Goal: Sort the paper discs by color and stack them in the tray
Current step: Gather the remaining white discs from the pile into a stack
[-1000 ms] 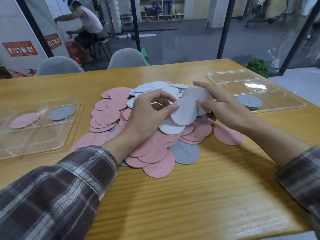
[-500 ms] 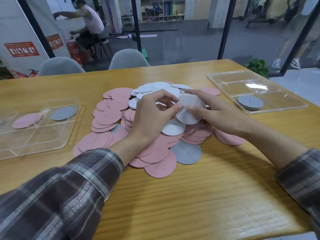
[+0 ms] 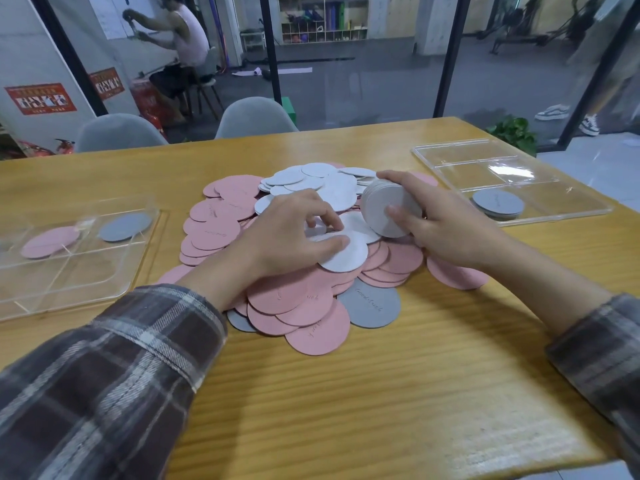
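Note:
A heap of pink, white and grey paper discs [image 3: 298, 299] covers the middle of the wooden table. My right hand [image 3: 446, 226] grips a tilted stack of white discs [image 3: 388, 206] just above the heap, thumb on its face. My left hand [image 3: 287, 237] rests on the heap and pinches a white disc [image 3: 346, 254] between thumb and fingers. A clear tray [image 3: 561, 206] at the right holds a short stack of grey discs [image 3: 498, 202]. Another clear tray [image 3: 69, 268] at the left holds a pink disc [image 3: 48, 240] and a grey disc [image 3: 124, 226] in separate compartments.
Two grey chairs [image 3: 252, 119] stand behind the table's far edge, with a glass wall beyond. A person sits in the room behind the glass. A potted plant [image 3: 512, 133] is past the right tray. Bare table [image 3: 346, 410] lies in front of the heap.
My right hand has gathered the white discs into a thicker stack and tilted it up. My left hand has dropped lower onto the heap and taken hold of another white disc.

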Action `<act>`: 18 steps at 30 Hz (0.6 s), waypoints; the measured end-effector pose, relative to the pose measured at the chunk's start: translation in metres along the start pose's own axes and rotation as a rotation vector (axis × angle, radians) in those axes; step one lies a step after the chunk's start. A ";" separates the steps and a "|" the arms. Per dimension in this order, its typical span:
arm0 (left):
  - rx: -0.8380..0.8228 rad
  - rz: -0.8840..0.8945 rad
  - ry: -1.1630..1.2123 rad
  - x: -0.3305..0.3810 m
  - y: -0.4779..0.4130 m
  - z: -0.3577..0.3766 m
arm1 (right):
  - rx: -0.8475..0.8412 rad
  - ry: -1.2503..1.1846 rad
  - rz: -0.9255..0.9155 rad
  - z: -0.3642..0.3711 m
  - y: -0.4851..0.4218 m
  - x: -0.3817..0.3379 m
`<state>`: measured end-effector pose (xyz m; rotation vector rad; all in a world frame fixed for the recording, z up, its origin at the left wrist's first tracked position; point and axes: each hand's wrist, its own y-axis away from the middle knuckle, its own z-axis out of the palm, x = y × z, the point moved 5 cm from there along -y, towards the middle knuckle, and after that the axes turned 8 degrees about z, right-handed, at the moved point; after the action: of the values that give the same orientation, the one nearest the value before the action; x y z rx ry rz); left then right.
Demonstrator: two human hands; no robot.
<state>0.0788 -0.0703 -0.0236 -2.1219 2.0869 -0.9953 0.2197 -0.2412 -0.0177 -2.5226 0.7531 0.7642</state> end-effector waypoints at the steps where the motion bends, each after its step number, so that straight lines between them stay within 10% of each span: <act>1: -0.017 0.000 0.005 -0.001 0.000 -0.001 | 0.001 0.012 -0.004 0.000 0.000 0.000; 18: 0.217 -0.184 0.522 0.003 -0.004 0.000 | -0.070 -0.376 0.119 0.002 0.002 -0.009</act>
<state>0.0820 -0.0729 -0.0202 -2.1389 1.8507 -1.8766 0.2112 -0.2386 -0.0146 -2.3058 0.7568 1.2798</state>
